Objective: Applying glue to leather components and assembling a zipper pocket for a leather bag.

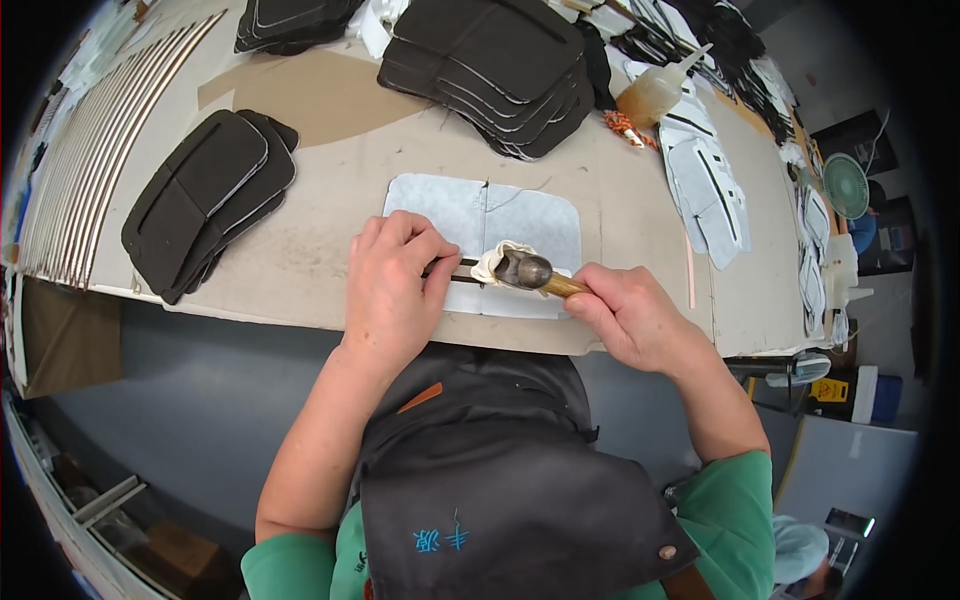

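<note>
Near the front edge of the table [325, 225], between both hands, lies a pale panel [530, 215], flat, its long axis running left to right. Over its near half is a hammer [521, 268], its handle pointing right and slightly toward the person; white cloth [488, 264] wraps part of the head, probably to soften contact. The right hand [630, 315] closes round the handle, likely for control. The left hand [398, 285] has thumb and fingertips drawn narrow at a dark strip [465, 271], perhaps steadying it; how firmly, I cannot tell. Farther out, dark panel stacks [490, 50] seem kept aside to free the working spot.
</note>
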Demonstrator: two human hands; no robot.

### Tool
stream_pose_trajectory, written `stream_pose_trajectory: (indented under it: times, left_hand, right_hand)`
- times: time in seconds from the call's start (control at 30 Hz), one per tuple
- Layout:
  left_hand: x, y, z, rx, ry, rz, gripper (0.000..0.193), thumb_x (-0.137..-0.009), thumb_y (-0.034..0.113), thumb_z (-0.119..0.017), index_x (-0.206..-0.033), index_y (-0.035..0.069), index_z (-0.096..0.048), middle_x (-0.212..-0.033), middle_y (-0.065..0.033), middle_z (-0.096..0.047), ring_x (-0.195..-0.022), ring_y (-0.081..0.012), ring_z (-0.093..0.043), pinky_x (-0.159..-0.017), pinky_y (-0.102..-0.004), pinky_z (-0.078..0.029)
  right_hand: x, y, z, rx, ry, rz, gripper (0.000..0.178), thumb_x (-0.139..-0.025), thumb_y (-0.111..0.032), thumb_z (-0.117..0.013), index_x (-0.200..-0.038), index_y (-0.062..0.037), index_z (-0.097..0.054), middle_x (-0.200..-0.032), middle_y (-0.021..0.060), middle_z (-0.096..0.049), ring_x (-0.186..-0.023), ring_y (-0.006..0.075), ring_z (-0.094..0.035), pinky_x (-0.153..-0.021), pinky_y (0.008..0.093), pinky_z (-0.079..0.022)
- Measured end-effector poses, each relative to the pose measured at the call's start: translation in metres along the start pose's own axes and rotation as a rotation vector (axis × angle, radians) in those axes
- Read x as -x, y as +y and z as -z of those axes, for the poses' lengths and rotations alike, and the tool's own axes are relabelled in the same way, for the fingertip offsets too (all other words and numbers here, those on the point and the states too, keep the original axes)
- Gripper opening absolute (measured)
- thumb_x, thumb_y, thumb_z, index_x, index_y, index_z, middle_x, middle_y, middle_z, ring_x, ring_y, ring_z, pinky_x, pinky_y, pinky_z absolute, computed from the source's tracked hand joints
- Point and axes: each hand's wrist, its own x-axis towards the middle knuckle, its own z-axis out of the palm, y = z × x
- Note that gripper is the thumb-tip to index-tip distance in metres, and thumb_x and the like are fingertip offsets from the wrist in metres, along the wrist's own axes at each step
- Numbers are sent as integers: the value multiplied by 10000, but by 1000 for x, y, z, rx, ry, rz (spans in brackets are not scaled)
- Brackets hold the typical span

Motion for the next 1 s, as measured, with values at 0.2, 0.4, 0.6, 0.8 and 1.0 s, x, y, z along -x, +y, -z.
stream_pose_trajectory:
  times: [0.2, 0.4, 0.6, 0.8, 1.0]
  left_hand:
    - [-4, 3, 0, -34, -13, -11, 112, -763, 41, -754, -835, 84, -681, -937, -36, -590, -892, -267, -548, -812, -392, -416]
    - [-2, 2, 2, -27, -32, 18, 100, -775, 38, -745, -836, 84, -680, -939, -40, -589, -893, -267, -545, -810, -390, -409]
    - [-1, 3, 3, -50, -42, 32, 101, -778, 34, -741, -837, 84, -677, -941, -40, -592, -896, -271, -546, -807, -393, -406]
    - [-3, 2, -1, -24, -33, -15, 106, -779, 31, -743, -836, 86, -673, -938, -39, -597, -891, -272, -548, -800, -396, -407]
    - [-3, 2, 1, -57, -28, 0, 106, -778, 33, -746, -831, 85, -670, -937, -37, -600, -891, -273, -553, -787, -398, -406]
  right_hand:
    - [-24, 10, -7, 228, -9, -22, 326, -994, -293, -591, -820, -22, -543, -671, 186, -589, -609, 413, -579, -567, 470, -449]
    - [-28, -1, 4, 51, 61, -47, 301, -981, -280, -601, -825, -27, -553, -672, 202, -585, -598, 412, -576, -560, 450, -449]
    - [-8, -18, 29, 22, 29, 2, 297, -979, -291, -605, -836, -33, -569, -677, 212, -595, -596, 400, -595, -557, 449, -455]
    - [-25, 0, 7, 214, 26, -67, 346, -977, -324, -616, -825, -15, -577, -642, 193, -606, -595, 390, -617, -563, 457, -481]
    - [-22, -14, 10, 168, 87, -17, 365, -980, -342, -613, -840, -7, -584, -640, 199, -615, -598, 391, -623, -562, 456, -494]
